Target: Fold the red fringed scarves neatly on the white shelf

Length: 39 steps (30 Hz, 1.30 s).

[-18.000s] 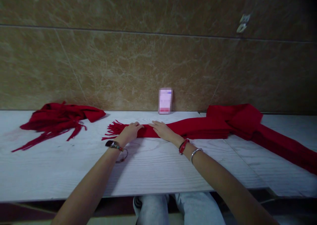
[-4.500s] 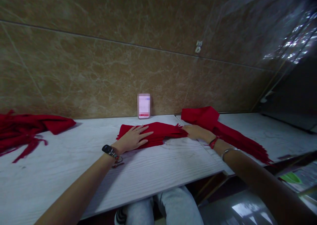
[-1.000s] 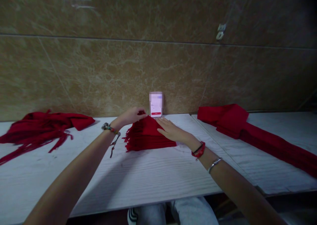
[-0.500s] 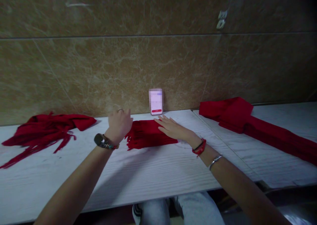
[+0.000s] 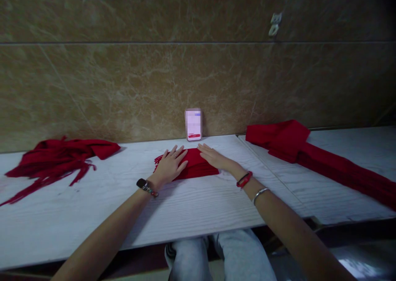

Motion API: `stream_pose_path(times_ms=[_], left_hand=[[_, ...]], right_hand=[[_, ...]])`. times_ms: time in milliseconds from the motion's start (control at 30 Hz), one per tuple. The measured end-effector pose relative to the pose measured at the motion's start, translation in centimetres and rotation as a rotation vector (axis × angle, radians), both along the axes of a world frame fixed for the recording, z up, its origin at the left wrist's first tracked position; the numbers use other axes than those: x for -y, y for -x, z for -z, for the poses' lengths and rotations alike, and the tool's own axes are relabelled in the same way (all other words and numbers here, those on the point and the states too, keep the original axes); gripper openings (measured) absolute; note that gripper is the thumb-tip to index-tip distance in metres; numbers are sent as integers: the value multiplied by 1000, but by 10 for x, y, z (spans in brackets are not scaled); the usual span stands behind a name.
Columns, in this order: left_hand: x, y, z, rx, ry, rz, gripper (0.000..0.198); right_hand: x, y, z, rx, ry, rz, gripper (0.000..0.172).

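Note:
A red scarf (image 5: 193, 164) lies folded into a flat rectangle in the middle of the white table, its fringe at the left end. My left hand (image 5: 169, 164) rests on the fringed end, palm down with fingers spread. On the scarf's right end lies my right hand (image 5: 214, 157), flat, fingers stretched out toward the wall. Neither hand grips the cloth. Part of the fringe is hidden under my left hand.
A phone (image 5: 194, 125) with a lit screen leans upright against the marble wall (image 5: 139, 91). To the left lies a crumpled red fringed scarf (image 5: 58, 157). Another red scarf (image 5: 284, 142), loosely folded with a long tail, lies to the right on the white table (image 5: 198, 211).
My left hand has come down from above the fringe, moved right and opened flat on the scarf. My right hand stays on the right end. The view has shifted slightly.

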State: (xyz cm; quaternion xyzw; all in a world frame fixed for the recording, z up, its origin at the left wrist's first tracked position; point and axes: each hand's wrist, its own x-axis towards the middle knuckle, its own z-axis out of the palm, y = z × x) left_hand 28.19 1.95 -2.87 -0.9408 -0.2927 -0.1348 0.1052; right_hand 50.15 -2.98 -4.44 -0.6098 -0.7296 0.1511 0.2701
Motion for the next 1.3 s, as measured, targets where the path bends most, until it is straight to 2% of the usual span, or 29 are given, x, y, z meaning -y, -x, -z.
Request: stream_pose_path(times_ms=[100,167,367,500,767,900,1167,1300], left_hand=[[9,1,-6,18,-143,115,42],[14,2,-9,-12,-162,180,43],[15,4,-4,-64,-48,208,76],[6,5,-2,-63,-12,211,74],[-4,13,-10,-78,10,156,66],[-12,19,-16,-28,60,46,61],[-26,36,-27,231,192,-60,51],[-25,36,-28,276,222,-114,49]], right_hand=[[-2,-16,-1,-250,-174,20,61],[-1,-24,-3,-364,-244,70,61],[4,-23,-7,-551,-129,207,48],[3,-22,-7,-596,-82,285,45],[2,-21,-4,-538,-48,289,48],[2,-16,-1,-546,33,286,46],[3,-8,6,-554,75,115,39],[0,4,10,-501,121,79,49]])
